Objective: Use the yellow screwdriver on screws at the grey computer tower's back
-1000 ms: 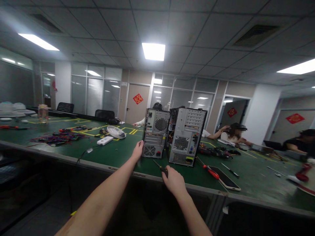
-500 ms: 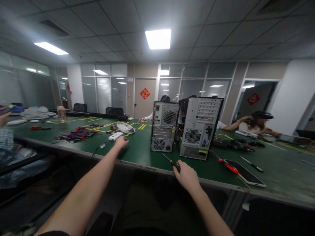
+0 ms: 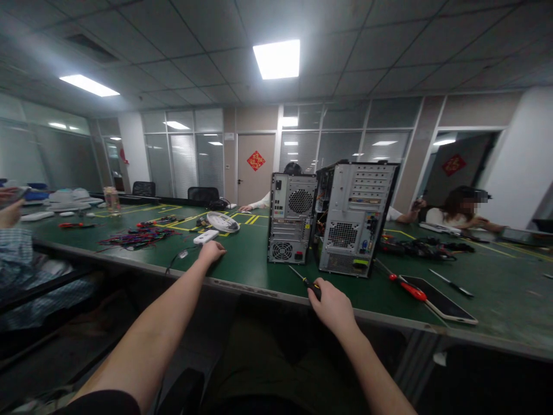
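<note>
Our right hand [image 3: 332, 304] grips the screwdriver [image 3: 311, 286], tip best kept off both PCs [image 3: 298, 236]—left hand [image 3: 211, 253] gripping or not, we can't tell.

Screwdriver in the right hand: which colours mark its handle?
The screwdriver handle is black and yellow; head view.

No legible text or numbers. Red diamond sign [image 3: 256, 161] on the middle door [image 3: 256, 189]: gold characters, too blurry to read. Same for the second red diamond [image 3: 453, 165], right-hand doorway. Yellow-green label [image 3: 360, 263] on the larger tower [image 3: 341, 202]: unreadable.
</note>
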### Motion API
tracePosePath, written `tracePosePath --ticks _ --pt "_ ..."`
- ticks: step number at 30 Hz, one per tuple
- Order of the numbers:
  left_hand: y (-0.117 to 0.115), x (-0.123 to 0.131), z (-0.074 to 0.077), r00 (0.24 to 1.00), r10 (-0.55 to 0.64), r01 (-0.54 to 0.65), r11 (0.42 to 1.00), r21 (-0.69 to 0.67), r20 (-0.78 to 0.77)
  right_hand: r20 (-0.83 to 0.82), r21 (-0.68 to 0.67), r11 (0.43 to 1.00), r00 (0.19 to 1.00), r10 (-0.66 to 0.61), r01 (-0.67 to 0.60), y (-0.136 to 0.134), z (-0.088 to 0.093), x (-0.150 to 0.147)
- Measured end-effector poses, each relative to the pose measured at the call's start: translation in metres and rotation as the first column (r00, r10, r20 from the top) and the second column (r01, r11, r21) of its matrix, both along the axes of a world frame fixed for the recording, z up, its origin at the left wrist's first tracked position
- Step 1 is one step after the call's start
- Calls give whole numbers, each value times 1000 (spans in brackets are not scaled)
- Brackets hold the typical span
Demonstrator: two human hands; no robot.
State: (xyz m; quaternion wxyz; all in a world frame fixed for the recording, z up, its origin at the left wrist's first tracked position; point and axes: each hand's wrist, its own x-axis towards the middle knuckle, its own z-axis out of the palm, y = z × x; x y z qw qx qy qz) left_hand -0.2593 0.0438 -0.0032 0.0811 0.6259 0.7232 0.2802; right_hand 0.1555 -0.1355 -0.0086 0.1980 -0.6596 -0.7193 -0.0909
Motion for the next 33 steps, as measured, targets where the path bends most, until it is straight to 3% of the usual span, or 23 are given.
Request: tracePosePath --ticks 10,14,18,21,23,26,29,33 --pt "5 -3 -1 998 -26 25 999 23 51 5 10 1000 1000 1 -1 -2 0 -1" --pt "4 3 0 996 29 -28 1000 -10 85 2 12 1000 1000 3 -3 -3 1 -2" --pt "-4 7 2 980 39 -51 997 57 195 -9 17 1000 1000 8 -8 -4 1 -2" --pt "-18 12 0 937 -35 -19 988 152 347 -37 12 1000 999 26 -26 -4 1 -1" --pt "-33 20 -1 815 -187 67 971 231 549 -74 4 999 996 48 -47 -5 3 0" --pt "-60 41 -3 511 -356 128 932 340 782 -191 -4 995 977 96 -99 -11 11 2" --pt "-90 69 0 310 -434 183 900 395 846 -286 45 983 940 184 -178 -26 24 -1" --pt "-122 104 5 120 -457 200 881 429 882 -308 112 945 893 327 -308 -52 41 -13"
